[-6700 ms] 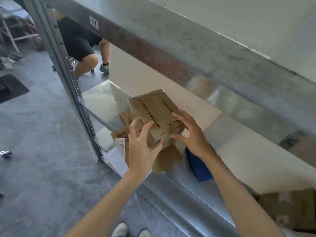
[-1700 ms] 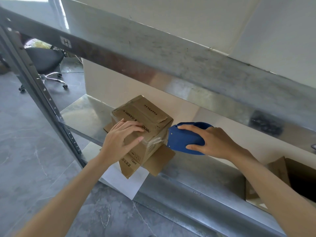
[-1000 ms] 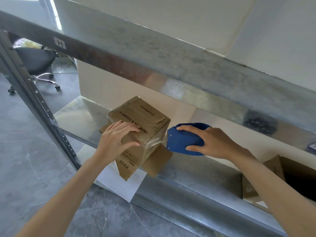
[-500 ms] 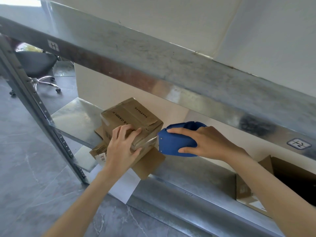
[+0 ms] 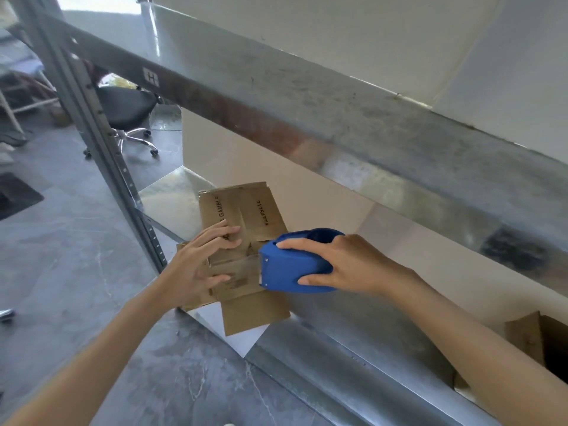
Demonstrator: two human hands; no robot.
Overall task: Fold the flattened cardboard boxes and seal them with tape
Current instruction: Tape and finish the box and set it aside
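Observation:
A small brown cardboard box (image 5: 246,210) with black print stands on the metal shelf (image 5: 166,204). My left hand (image 5: 196,265) presses flat on its near face, fingers spread and straight. My right hand (image 5: 335,262) grips a blue tape dispenser (image 5: 285,269) whose front edge sits against the box. A strip of clear tape (image 5: 236,269) runs from the dispenser across the box toward my left fingers. Flattened cardboard (image 5: 255,312) lies under the box and sticks out over the shelf edge.
An upper shelf beam (image 5: 307,118) crosses overhead, close above the box. A grey upright post (image 5: 101,124) stands at the left. An open cardboard box (image 5: 541,342) sits on the shelf at the far right. A black swivel chair (image 5: 129,109) stands on the grey floor behind.
The box face now turns toward me and my left hand lies flatter on it. The dispenser has moved onto the box with tape stretched out. The view has shifted right and closer.

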